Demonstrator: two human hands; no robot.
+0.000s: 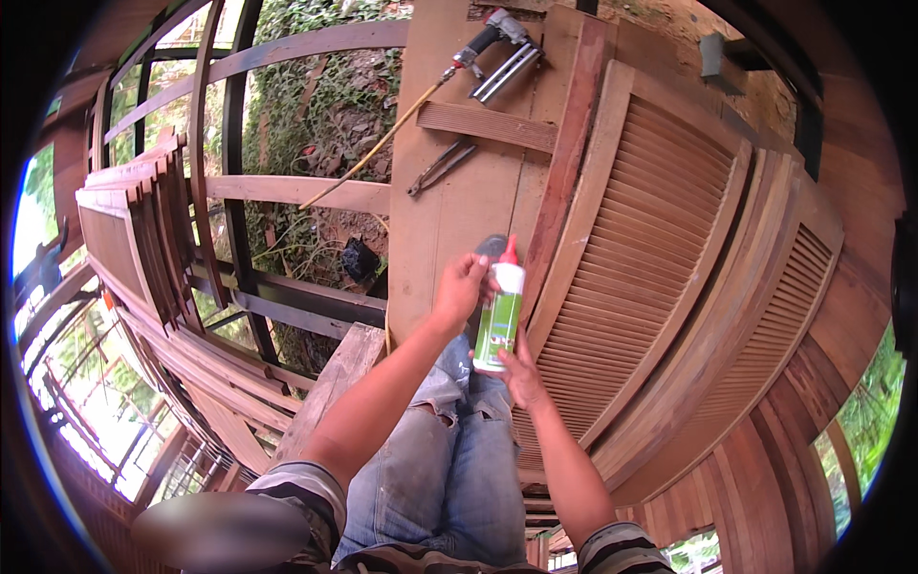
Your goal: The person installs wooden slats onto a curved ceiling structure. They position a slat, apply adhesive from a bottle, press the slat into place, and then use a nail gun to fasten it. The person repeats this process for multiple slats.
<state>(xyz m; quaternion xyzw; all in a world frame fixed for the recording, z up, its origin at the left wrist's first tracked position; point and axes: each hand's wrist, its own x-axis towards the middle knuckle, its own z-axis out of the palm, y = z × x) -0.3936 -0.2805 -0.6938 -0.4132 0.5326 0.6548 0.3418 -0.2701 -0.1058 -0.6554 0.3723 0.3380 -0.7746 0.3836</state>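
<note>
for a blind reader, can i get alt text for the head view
A person's right hand grips the lower part of a red-nozzled, green-and-white bottle, the left hand at its upper end. Beyond, a nail gun and pincers lie on wooden boards; louvred wooden panels are at right.

Wide tan wooden plank bench [469, 206]. Far end: black-and-silver nail gun [485, 40], thin yellow hose [418, 102] running off left edge. Nearer: ribbed brown wooden strip [488, 125], then dark metal pincers [448, 168]. Right: long reddish-brown wooden batten [566, 153].
</note>
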